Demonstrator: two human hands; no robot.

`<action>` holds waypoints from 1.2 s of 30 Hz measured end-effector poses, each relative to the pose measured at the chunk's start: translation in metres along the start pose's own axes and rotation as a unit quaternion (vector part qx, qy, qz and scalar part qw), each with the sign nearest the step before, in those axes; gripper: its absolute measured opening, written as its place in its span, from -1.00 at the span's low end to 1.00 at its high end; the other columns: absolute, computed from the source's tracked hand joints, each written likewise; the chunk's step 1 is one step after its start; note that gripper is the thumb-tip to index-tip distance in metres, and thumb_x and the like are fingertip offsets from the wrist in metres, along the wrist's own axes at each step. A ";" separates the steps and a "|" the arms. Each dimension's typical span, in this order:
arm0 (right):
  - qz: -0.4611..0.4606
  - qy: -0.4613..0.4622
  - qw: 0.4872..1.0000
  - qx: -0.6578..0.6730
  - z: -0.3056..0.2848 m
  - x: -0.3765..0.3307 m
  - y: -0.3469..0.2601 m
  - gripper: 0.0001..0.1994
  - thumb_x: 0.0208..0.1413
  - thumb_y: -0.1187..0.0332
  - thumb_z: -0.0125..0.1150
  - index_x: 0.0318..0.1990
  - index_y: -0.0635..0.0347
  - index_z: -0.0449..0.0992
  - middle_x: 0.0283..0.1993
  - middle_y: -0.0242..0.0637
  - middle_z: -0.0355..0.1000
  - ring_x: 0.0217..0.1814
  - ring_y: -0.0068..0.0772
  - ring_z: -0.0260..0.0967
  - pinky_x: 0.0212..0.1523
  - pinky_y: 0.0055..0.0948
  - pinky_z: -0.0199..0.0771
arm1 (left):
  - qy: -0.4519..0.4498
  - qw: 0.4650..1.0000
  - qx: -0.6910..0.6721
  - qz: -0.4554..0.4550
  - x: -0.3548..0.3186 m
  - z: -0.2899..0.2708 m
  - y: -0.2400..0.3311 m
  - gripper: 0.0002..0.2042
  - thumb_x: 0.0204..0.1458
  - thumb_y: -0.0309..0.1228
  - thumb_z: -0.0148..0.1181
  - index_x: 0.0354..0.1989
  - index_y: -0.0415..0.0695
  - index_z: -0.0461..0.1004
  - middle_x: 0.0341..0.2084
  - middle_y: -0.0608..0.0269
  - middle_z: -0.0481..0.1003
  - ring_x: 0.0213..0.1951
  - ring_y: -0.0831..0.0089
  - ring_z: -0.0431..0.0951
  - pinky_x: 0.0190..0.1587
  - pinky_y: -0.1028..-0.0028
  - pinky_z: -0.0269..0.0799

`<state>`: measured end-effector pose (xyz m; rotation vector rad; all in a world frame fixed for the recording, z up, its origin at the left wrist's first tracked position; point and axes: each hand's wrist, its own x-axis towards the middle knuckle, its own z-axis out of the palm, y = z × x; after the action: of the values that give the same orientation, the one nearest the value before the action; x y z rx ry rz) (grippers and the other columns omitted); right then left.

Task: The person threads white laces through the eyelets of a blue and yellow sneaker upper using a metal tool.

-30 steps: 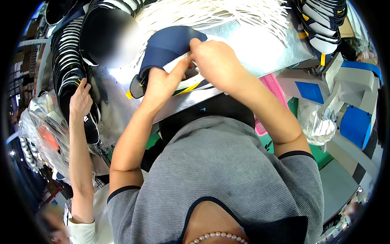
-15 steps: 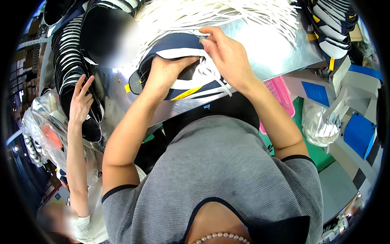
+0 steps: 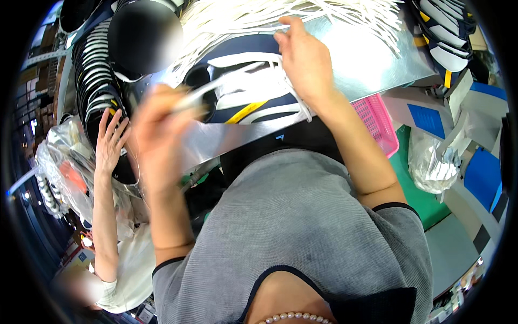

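A dark navy and white shoe upper [image 3: 245, 46] with a yellow strip lies on its side at the metal table's near edge. Across its opening runs a white shoelace [image 3: 232, 75], stretched leftward to my left hand [image 3: 164, 127]. That hand is smeared by motion, but the lace runs into its closed fingers. My right hand [image 3: 307, 62] is at the upper's right end, beside the laced part. Its fingers are curled together; whatever they may pinch is hidden or too small to name.
Many loose white laces [image 3: 280, 13] cover the table's far side. Stacked shoe uppers [image 3: 97, 70] stand at left, where another person's hand [image 3: 110, 143] touches them. More uppers [image 3: 442, 43] are at far right. A pink basket [image 3: 377, 121] sits below the table edge.
My left hand has come out of the shoe upper and moved left and nearer, drawing the lace with it. My right hand has shifted slightly farther away. The other person's fingers have spread.
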<state>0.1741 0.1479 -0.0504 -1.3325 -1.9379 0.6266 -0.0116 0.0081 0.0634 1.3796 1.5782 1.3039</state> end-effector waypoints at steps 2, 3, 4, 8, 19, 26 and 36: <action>0.028 -0.029 0.991 0.130 -0.011 0.005 -0.002 -0.73 0.28 0.33 0.12 0.05 0.26 0.39 -0.31 -0.05 0.57 -0.25 0.04 0.55 -0.21 -0.12 0.51 | -0.043 0.959 0.248 0.132 0.001 0.040 -0.023 -0.88 -0.07 -0.57 0.35 -0.35 -0.19 0.55 -0.30 0.18 0.47 -0.21 0.26 0.45 -0.11 0.37 0.35; 0.022 -0.011 0.978 0.208 -0.013 0.003 0.002 -0.73 0.29 0.33 0.11 0.07 0.24 0.40 -0.32 -0.09 0.57 -0.29 -0.03 0.56 -0.25 -0.17 0.50 | -0.035 0.934 0.318 0.157 0.002 0.051 -0.027 -0.87 -0.10 -0.57 0.36 -0.37 -0.17 0.55 -0.26 0.15 0.48 -0.19 0.17 0.45 -0.10 0.34 0.36; -0.008 0.031 0.966 0.257 -0.016 0.002 0.002 -0.76 0.29 0.37 0.12 0.06 0.22 0.41 -0.32 -0.11 0.58 -0.34 -0.12 0.56 -0.31 -0.25 0.49 | -0.007 0.917 0.355 0.184 0.004 0.059 -0.034 -0.86 -0.12 -0.57 0.37 -0.39 -0.16 0.53 -0.21 0.13 0.49 -0.15 0.16 0.46 -0.09 0.31 0.37; 0.017 -0.046 0.952 0.302 -0.053 -0.027 -0.016 -0.78 0.27 0.43 0.13 0.03 0.22 0.41 -0.32 -0.12 0.57 -0.36 -0.19 0.56 -0.36 -0.32 0.48 | -0.027 0.947 0.300 0.115 0.005 0.062 -0.045 -0.81 -0.07 -0.54 0.37 -0.27 -0.20 0.52 -0.26 0.12 0.53 -0.14 0.18 0.53 -0.05 0.33 0.41; 0.036 -0.197 0.958 0.203 -0.060 -0.074 -0.018 -0.85 0.27 0.37 0.15 -0.11 0.24 0.40 -0.33 -0.10 0.57 -0.31 -0.05 0.55 -0.32 -0.21 0.47 | -0.045 0.956 0.288 0.036 0.009 0.060 -0.042 -0.77 0.01 -0.42 0.41 -0.25 -0.27 0.53 -0.39 0.12 0.62 -0.35 0.38 0.64 -0.24 0.45 0.49; 0.052 -0.220 0.964 0.137 -0.055 -0.066 -0.023 -0.83 0.25 0.38 0.12 -0.12 0.28 0.37 -0.37 -0.03 0.54 -0.31 0.03 0.54 -0.29 -0.13 0.48 | -0.065 0.952 0.272 0.127 0.004 0.068 -0.049 -0.80 -0.04 -0.49 0.43 -0.29 -0.24 0.54 -0.44 0.12 0.60 -0.43 0.27 0.61 -0.34 0.42 0.47; 0.089 -0.336 0.937 0.034 -0.099 -0.044 -0.027 -0.82 0.20 0.25 0.18 -0.24 0.19 0.47 -0.44 -0.13 0.51 -0.35 -0.05 0.52 -0.31 -0.18 0.45 | -0.015 0.936 0.283 0.210 -0.016 0.062 -0.067 -0.68 -0.04 -0.55 0.40 -0.15 -0.26 0.40 -0.39 0.10 0.56 -0.42 0.15 0.57 -0.37 0.31 0.47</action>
<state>0.2444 0.0979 0.0206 -1.3690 -2.2930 1.3699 0.0291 0.0116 -0.0197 2.1772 1.7809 1.0786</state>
